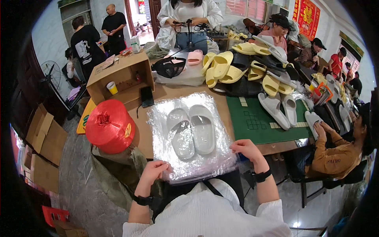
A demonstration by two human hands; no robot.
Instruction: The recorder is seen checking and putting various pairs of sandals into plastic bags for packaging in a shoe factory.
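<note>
A pair of light grey slide sandals (202, 130) lies side by side on a stack of clear plastic bags (166, 114) in front of me. Glare crosses the left sandal; whether film covers the pair I cannot tell. At the stack's near left corner, my left hand (154, 171) pinches the edge of a plastic bag between thumb and fingers. My right hand (246, 150) is closed in a pinch on the plastic at the right edge, a little farther from me. Neither hand touches the sandals.
Left stand a red twine roll (110, 125), a cardboard box (118, 73) and a black phone (146, 96). A heap of yellow, black and grey slides (237, 71) fills the far right, beside a green mat (252, 122). Co-workers sit right; a person (189, 23) stands opposite.
</note>
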